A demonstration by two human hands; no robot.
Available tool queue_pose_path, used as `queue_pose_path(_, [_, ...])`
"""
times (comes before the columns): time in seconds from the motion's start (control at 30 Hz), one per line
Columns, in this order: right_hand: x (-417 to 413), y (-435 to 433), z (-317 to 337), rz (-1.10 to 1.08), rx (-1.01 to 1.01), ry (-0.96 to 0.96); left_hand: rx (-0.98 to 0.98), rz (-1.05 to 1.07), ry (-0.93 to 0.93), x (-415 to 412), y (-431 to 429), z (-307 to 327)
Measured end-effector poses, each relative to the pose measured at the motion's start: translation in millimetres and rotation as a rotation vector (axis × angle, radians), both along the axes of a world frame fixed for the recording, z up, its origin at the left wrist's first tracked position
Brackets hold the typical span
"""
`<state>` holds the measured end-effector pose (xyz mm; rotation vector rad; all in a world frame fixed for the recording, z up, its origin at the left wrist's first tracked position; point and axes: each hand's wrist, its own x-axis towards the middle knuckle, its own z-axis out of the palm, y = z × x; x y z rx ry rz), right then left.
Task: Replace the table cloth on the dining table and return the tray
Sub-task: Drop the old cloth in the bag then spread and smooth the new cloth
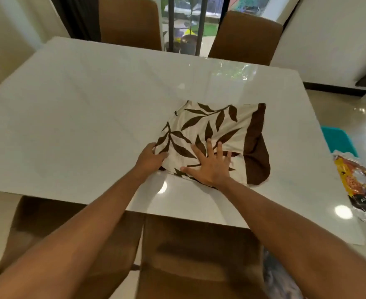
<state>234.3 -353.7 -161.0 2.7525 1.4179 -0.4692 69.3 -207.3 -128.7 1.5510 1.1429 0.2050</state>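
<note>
1. A glossy white surface (70, 104) fills the room, with brown chairs (130, 22) and a window (188, 20) beyond the hands.
2. The folded leaf-print table cloth (216, 126) lies directly under both hands.
3. The left hand (150, 157) curls round the cloth's left edge with the thumb on top, probably to lift a layer for unfolding.
4. The right hand (210, 167) lies flat with fingers spread, apparently pinning the bundle in place.
5. Well to the right of the right hand, a snack packet (358, 186) rests on something silvery. Whether that is the tray cannot be told.

Table top (91, 117) is super glossy, smooth white, stone-looking. Folded tablecloth (216, 134) looks like soft matt fabric. Shiny crinkly foil packet (358, 186) at the right edge; chairs (199, 255) look suede-ish matt.
</note>
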Motion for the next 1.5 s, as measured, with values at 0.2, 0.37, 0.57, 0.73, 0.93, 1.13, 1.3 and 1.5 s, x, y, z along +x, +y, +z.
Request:
queue_pose_path(0.2, [-96.4,86.3,25.8,0.209,-0.087,0.184,-0.03,0.142,0.018,-92.8,70.2,7.8])
queue_pose_path(0.37, [-132.7,108.0,38.5,0.137,0.241,0.314,-0.012,0.288,0.017,-152.6,90.6,14.7])
queue_pose_path(0.57, [-93.4,68.0,35.8,-0.424,0.328,0.112,-0.034,0.238,0.004,-155.1,91.9,27.7])
queue_pose_path(0.73, [-52.2,61.3,35.1,-0.623,0.276,0.247,0.123,0.197,0.211,-152.0,89.0,30.0])
queue_pose_path(0.93, [-24.4,79.0,41.4,-0.608,0.366,0.303,0.256,0.128,0.288,-138.8,107.4,37.0])
queue_pose_path(1.13, [8.7,119.3,51.6,-0.558,0.492,0.486,0.206,0.036,0.282,-96.2,138.7,39.7])
queue_pose_path(1.3, [37.1,153.8,55.6,-0.675,0.619,0.579,0.078,0.122,0.217,-62.2,184.0,28.8])
queue_pose_path(1.5, [58.2,173.9,46.3,-0.801,0.73,0.589,0.039,0.156,0.186,-18.2,231.4,15.3])
